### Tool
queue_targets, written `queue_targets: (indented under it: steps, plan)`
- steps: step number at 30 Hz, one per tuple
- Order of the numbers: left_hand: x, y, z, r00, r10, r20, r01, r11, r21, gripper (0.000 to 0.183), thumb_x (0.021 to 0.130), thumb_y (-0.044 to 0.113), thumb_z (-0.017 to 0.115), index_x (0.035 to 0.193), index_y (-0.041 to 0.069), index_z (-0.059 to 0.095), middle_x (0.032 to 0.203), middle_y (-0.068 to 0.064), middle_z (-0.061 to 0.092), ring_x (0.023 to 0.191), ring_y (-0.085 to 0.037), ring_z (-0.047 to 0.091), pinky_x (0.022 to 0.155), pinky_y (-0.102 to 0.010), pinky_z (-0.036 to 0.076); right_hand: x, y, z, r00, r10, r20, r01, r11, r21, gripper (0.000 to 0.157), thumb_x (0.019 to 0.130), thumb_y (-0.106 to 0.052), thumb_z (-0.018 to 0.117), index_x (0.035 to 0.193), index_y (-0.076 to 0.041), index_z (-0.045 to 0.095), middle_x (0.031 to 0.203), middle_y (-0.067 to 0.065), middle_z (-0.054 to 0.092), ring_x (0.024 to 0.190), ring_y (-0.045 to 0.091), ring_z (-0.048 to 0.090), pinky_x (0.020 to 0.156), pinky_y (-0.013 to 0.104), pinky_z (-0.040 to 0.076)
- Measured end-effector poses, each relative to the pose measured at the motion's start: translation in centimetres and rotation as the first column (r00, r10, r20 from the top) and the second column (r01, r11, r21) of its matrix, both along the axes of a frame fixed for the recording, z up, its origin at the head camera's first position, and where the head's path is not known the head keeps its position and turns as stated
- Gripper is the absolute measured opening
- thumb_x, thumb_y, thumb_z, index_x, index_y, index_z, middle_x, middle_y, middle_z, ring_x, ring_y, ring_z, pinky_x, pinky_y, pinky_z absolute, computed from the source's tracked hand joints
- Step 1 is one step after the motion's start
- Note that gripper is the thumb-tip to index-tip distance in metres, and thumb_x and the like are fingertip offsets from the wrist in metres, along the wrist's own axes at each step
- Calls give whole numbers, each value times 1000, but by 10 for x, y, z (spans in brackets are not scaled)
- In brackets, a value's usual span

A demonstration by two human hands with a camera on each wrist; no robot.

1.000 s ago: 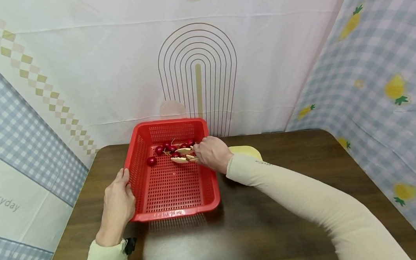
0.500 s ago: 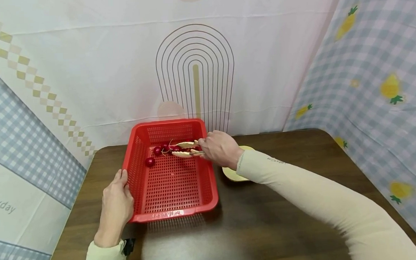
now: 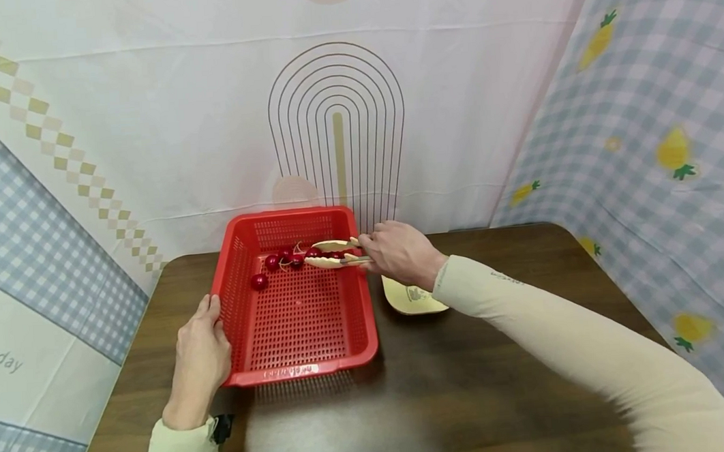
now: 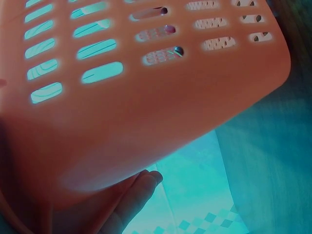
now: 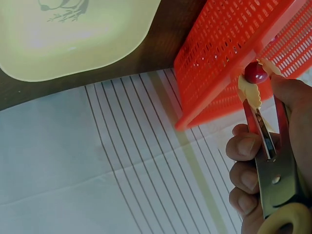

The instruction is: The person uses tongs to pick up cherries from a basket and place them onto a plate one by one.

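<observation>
A red plastic basket [image 3: 299, 325] with slotted walls stands on the table, several dark red cherries [image 3: 259, 282] in its far half. My left hand [image 3: 199, 357] grips its left rim; in the left wrist view a fingertip [image 4: 150, 181] shows at the rim under the orange-looking wall [image 4: 146, 112]. Over the basket's right rim, my right hand [image 3: 403, 254] holds tongs [image 3: 330, 263] with cream, scalloped tips. The right wrist view shows a cherry [image 5: 255, 72] between the tips of the tongs [image 5: 275, 180], fingers curled round the metal handle.
A pale yellow plate [image 3: 411, 298] with a small printed drawing lies just right of the basket, partly under the right hand and wrist. Behind the dark wooden table [image 3: 468, 384] hangs a printed cloth [image 3: 209, 125], with checked cloth [image 3: 643, 191] on the right side.
My right hand and the tongs have moved right, from inside the basket toward its right rim, uncovering the plate's near part. My left hand has stayed on the rim.
</observation>
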State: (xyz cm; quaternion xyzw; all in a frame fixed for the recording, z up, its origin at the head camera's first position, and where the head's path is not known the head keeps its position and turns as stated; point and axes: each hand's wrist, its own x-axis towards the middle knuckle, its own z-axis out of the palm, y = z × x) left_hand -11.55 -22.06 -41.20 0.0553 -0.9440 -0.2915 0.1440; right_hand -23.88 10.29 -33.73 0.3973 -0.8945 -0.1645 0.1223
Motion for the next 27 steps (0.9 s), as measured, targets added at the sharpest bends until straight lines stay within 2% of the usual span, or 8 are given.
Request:
queue_targets:
  steps: [4,8,20,27]
  plan:
    - [1,0,1,1000,1,19,-1,1000,4,49,99,-7,47,148,-10,44,155,-33,41,135,-56,46,110,-66,40,3,12,4,1000,13,9,-13,998,-55,39,101,-46,60,95,-8,57,76,7,64,77,24,64,72,36,56]
    - [1,1,2,1000,2,6,-2,1000,-1,48,99,-7,47,147,-10,45,154,-33,42,134,-57,47,110,-66,41,6,24,8,1000,20,1,-20,996,-92,37,101,-44,60,97,-7,57,77,7,65,77,25,63,73,38,56]
    - [1,0,0,1000,-3,-10,3,1000,-5,48,98,-8,47,146,-12,45,152,-35,43,132,-58,49,108,-68,42,14,53,15,1000,-6,-14,5,990,-138,37,101,-43,61,101,-6,58,75,8,60,75,27,60,71,40,57]
    - [1,2,1,1000,-3,-1,3,1000,3,48,99,-8,46,147,-11,44,154,-34,42,133,-57,48,109,-67,41,19,72,15,997,3,-75,-16,984,-179,39,98,-42,67,99,-4,57,69,9,56,70,28,60,66,41,57]
